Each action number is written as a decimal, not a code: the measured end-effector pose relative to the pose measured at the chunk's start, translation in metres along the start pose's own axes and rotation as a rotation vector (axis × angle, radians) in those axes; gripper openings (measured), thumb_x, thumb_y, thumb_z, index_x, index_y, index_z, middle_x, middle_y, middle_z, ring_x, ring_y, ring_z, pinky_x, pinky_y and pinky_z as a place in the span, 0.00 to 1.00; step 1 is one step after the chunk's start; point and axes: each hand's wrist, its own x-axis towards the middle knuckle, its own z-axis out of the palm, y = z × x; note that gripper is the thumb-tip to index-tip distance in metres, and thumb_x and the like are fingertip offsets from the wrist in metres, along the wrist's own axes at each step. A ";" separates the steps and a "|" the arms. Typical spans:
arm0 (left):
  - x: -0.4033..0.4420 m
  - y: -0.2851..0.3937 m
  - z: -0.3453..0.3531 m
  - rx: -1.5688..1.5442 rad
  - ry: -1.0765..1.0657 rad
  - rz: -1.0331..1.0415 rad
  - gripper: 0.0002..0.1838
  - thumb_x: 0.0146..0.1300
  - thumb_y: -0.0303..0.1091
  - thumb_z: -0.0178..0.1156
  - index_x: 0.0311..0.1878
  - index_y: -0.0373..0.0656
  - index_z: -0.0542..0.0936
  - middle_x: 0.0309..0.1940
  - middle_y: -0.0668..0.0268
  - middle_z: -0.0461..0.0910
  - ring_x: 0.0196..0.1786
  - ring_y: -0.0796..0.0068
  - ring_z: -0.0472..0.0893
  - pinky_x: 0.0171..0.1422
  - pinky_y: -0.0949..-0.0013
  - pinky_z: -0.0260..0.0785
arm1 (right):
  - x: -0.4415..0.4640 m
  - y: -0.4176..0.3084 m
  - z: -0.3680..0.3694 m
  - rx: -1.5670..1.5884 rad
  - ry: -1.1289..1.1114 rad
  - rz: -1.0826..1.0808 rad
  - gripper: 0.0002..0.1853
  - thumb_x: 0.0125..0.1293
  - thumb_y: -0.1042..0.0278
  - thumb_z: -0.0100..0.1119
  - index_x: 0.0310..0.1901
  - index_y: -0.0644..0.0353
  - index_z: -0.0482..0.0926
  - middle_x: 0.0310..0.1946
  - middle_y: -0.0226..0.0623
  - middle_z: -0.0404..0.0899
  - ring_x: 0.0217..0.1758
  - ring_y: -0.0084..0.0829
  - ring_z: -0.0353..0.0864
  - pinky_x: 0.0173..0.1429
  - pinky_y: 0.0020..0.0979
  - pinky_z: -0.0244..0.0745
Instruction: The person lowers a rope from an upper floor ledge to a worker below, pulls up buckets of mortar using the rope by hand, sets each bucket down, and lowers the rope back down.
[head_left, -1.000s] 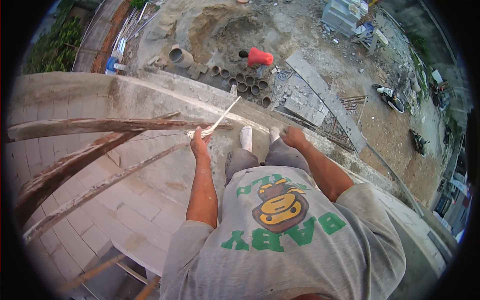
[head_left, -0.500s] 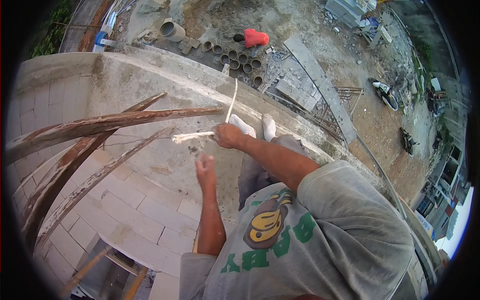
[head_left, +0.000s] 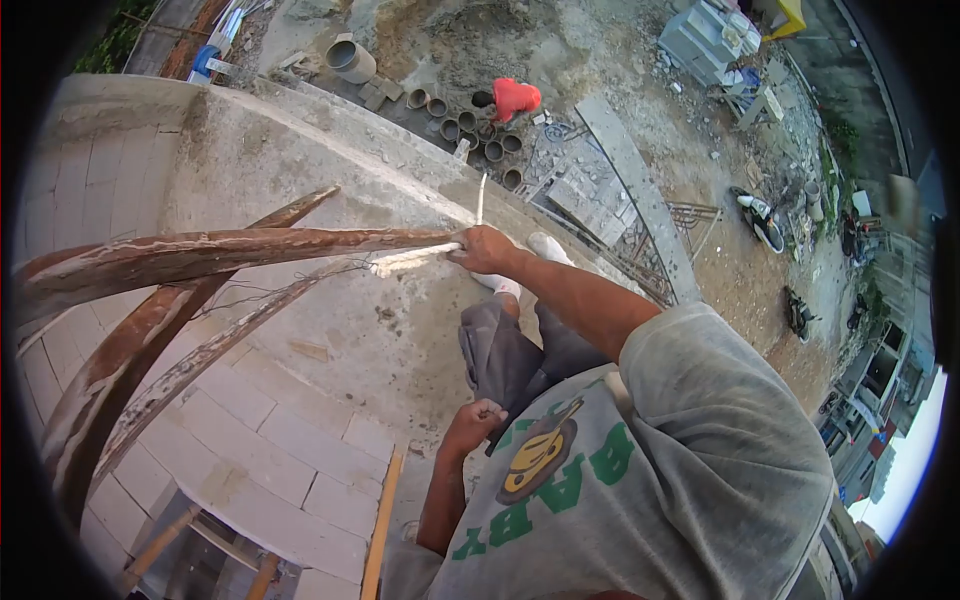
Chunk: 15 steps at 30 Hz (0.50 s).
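Right hand (head_left: 482, 250): clenched on rope (head_left: 405, 261), just beside tip of pole (head_left: 250, 243). Left hand (head_left: 474, 425): bodyward of pole, fingers curled, cannot tell if holding anything. Judgement: firm grip, strands gathered, clear of pole, should limit snagging

Ledge: rough grey concrete slab (head_left: 400, 360), with a paler raised strip (head_left: 340, 155) along its outer side.
On the ledge: a small flat tan wood scrap (head_left: 308, 350); dark crumbs (head_left: 385, 314) near its middle; two white-socked feet (head_left: 548, 248) near the raised strip.
Ground below: uneven brown-grey dirt (head_left: 590, 60).
On the ground: round dark-mouthed containers (head_left: 494, 151) clustered near a larger grey cylindrical one (head_left: 352, 62); a long grey plank (head_left: 635, 190).
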 end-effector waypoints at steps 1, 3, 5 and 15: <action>0.017 -0.002 -0.003 -0.069 0.037 0.052 0.11 0.58 0.38 0.58 0.36 0.38 0.78 0.25 0.67 0.78 0.27 0.82 0.75 0.31 0.78 0.65 | 0.009 0.012 0.010 -0.023 -0.024 0.024 0.22 0.55 0.45 0.55 0.35 0.58 0.80 0.29 0.50 0.80 0.37 0.49 0.79 0.43 0.43 0.74; 0.063 -0.001 -0.012 -0.206 0.116 0.157 0.12 0.59 0.38 0.57 0.37 0.39 0.78 0.26 0.67 0.78 0.25 0.82 0.75 0.30 0.79 0.65 | 0.026 0.037 0.032 -0.060 -0.042 -0.001 0.22 0.55 0.45 0.55 0.35 0.59 0.80 0.30 0.50 0.79 0.37 0.49 0.79 0.43 0.43 0.74; 0.090 0.034 -0.025 -0.194 0.208 0.028 0.12 0.59 0.38 0.57 0.38 0.39 0.78 0.26 0.66 0.78 0.24 0.81 0.75 0.29 0.78 0.66 | 0.032 0.049 0.042 -0.063 -0.090 -0.015 0.23 0.55 0.45 0.55 0.35 0.60 0.79 0.30 0.51 0.79 0.38 0.50 0.79 0.44 0.43 0.74; 0.263 0.048 -0.050 -0.094 1.177 0.299 0.13 0.61 0.39 0.55 0.41 0.38 0.77 0.27 0.66 0.78 0.25 0.77 0.78 0.30 0.73 0.68 | 0.132 0.247 0.117 -0.154 -0.109 -0.272 0.23 0.56 0.45 0.54 0.27 0.62 0.79 0.27 0.53 0.78 0.34 0.53 0.78 0.41 0.45 0.73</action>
